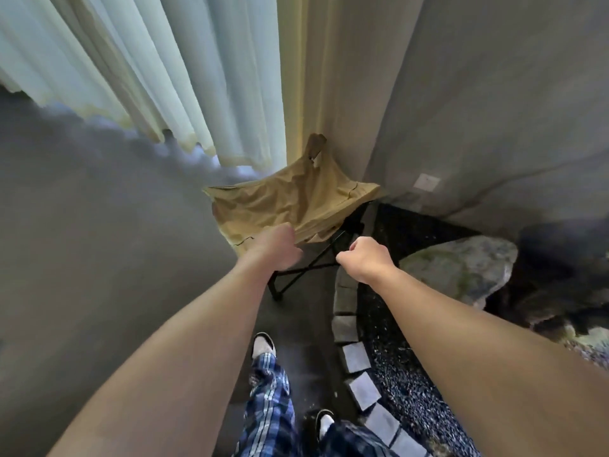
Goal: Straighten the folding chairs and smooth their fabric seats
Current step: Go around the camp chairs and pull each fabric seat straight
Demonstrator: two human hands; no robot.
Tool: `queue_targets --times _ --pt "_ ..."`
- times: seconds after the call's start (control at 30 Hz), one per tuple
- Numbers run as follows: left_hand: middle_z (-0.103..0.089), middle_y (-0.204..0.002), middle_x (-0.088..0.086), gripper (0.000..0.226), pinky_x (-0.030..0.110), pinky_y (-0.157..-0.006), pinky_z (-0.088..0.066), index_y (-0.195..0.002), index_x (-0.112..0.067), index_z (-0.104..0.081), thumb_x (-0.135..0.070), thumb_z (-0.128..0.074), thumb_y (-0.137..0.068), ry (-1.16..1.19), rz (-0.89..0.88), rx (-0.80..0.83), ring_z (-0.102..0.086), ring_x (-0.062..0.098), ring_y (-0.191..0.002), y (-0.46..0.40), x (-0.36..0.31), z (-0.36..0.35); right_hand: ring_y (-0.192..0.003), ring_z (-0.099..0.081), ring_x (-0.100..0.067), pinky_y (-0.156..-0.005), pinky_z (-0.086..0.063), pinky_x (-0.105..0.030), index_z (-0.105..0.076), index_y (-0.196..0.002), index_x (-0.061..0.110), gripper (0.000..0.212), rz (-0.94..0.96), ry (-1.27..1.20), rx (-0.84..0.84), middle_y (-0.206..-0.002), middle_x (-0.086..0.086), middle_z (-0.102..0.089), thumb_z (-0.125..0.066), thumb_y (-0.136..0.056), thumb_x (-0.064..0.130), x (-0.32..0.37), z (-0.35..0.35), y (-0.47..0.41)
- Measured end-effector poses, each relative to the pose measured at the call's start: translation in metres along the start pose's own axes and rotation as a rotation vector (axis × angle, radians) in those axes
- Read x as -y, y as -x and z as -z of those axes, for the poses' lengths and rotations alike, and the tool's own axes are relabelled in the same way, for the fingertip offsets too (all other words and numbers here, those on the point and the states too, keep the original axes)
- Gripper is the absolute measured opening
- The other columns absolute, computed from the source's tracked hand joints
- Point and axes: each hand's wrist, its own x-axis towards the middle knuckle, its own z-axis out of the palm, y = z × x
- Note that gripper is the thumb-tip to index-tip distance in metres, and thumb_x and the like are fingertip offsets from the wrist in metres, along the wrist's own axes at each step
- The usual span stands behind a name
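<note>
A folding chair stands in the corner, with a crumpled tan fabric seat (290,199) slung on a black frame (306,262). My left hand (280,247) is at the seat's front edge, its fingers curled onto the fabric there. My right hand (364,255) is curled into a fist just right of the frame's upper front end, with nothing visible in it. I cannot tell whether it touches the frame. The chair's far legs are hidden under the fabric.
Pale curtains (158,77) hang behind the chair on the left, and a grey wall (494,94) rises on the right. A curved row of grey paving blocks (356,357) edges dark gravel (415,390) with a large rock (461,268). My feet stand on the grey floor (99,258).
</note>
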Motion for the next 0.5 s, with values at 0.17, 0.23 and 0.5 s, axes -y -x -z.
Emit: queue_targets --times 0.17,0.23,0.5 --pt "-0.061 -0.122 0.011 0.046 0.041 -0.088 -0.051 -0.127 -0.013 -0.051 -0.032 -0.064 -0.087 -0.123 0.002 0.061 -0.058 0.034 -0.110 -0.110 0.018 -0.022 -0.104 -0.057 -0.028 -0.077 -0.044 -0.033 -0.055 -0.109 0.006 0.037 -0.167 -0.156 0.025 -0.108 -0.008 -0.059 -0.060 -0.089 0.037 0.024 -0.036 -0.101" --pt "-0.061 -0.120 0.013 0.042 0.042 -0.088 -0.050 -0.120 -0.013 -0.051 -0.031 -0.063 -0.085 -0.168 0.017 0.115 -0.057 0.036 -0.111 -0.136 0.022 -0.035 -0.108 -0.059 -0.030 -0.086 -0.050 -0.036 -0.058 -0.116 0.007 0.048 -0.256 -0.281 0.039 -0.112 -0.009 -0.060 -0.064 -0.083 0.043 0.027 -0.048 -0.135" --pt "-0.062 -0.115 0.012 0.049 0.036 -0.073 -0.047 -0.115 -0.013 -0.049 -0.039 -0.072 -0.080 -0.198 0.035 0.268 -0.062 0.035 -0.104 -0.208 0.025 -0.097 -0.129 -0.047 -0.029 -0.106 -0.036 -0.051 -0.031 -0.147 0.015 0.098 -0.627 -0.905 0.141 -0.146 -0.006 -0.045 -0.080 -0.071 0.055 0.005 -0.092 -0.246"
